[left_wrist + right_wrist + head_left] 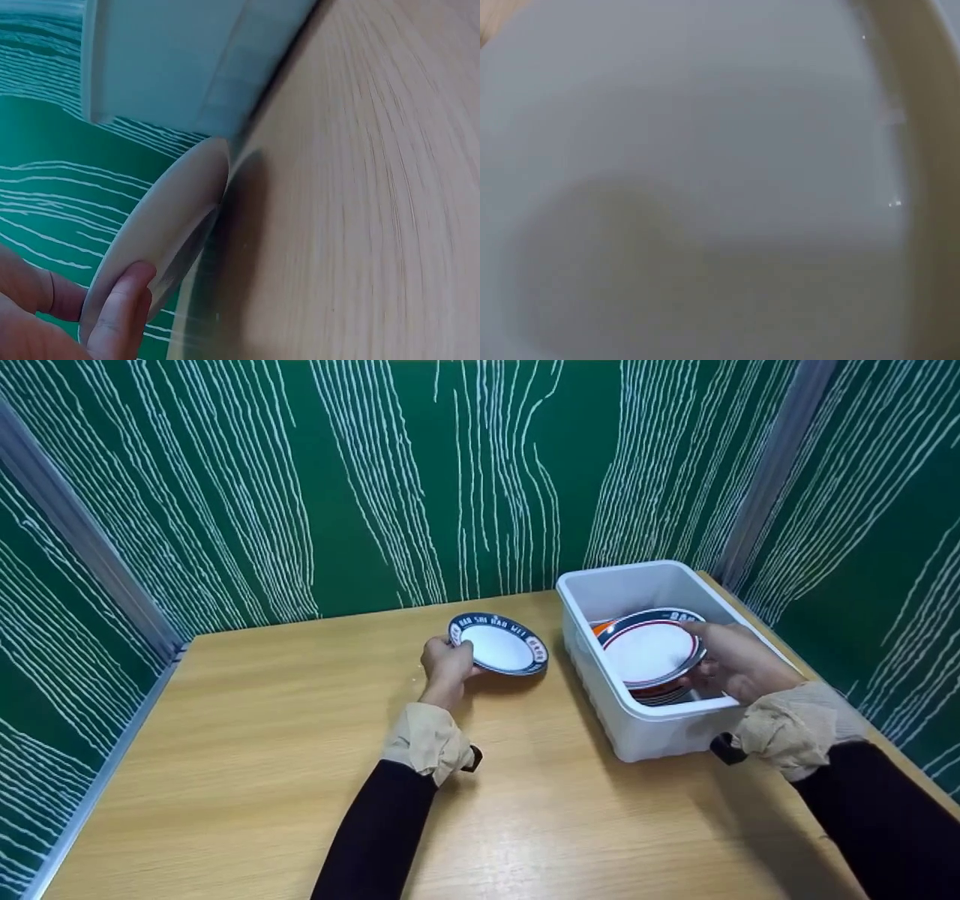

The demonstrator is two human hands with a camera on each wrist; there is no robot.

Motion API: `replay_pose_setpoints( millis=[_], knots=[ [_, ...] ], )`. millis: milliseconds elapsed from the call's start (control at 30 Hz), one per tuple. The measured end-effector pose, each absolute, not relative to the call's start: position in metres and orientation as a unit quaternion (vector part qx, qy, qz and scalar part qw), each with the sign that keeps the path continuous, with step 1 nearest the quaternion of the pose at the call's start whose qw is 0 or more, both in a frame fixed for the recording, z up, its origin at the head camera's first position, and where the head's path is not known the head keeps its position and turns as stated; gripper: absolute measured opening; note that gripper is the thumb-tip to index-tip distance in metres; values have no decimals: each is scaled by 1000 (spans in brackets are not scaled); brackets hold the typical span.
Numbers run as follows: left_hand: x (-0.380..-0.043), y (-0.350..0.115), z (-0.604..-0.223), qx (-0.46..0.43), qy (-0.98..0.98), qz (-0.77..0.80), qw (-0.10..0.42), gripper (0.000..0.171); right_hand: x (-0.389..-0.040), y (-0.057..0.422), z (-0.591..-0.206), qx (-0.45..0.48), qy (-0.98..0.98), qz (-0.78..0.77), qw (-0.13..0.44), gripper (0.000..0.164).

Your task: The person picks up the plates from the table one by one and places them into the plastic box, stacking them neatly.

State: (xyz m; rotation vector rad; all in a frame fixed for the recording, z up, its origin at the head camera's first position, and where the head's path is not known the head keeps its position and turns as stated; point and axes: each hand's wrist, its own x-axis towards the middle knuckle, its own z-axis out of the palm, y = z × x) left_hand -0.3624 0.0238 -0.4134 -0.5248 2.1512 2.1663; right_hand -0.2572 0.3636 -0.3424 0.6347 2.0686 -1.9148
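My left hand (pixel 448 666) pinches the near left edge of a small plate (pixel 495 647) with a white middle and a dark lettered rim. In the left wrist view this plate's pale underside (pixel 154 225) shows, tilted close over the table. My right hand (pixel 739 658) reaches into the white plastic bin (pixel 637 727) and grips the right edge of another plate (pixel 649 654), which has a red ring inside its dark rim. Under that plate lie more stacked plates (pixel 660 697) and something orange (pixel 600 627), mostly hidden. The right wrist view is filled by the bin's blurred pale wall (pixel 705 150).
The bin stands at the right side of the wooden table (pixel 285 750). Green panels (pixel 360 510) with white wavy lines enclose the back and both sides, joined by grey posts (pixel 776 465). Wood surface stretches left of the bin.
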Motion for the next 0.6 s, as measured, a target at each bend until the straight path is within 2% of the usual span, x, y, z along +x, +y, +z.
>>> replay_pose_setpoints(
  millis=[167,600],
  knots=[
    [-352,18,-404,-157,675,720,29,41,-256,363,-342,229,700,-665,125,66],
    [-303,8,-358,-99,604,790,19,41,-258,365,-344,218,724,-647,96,70]
  ],
)
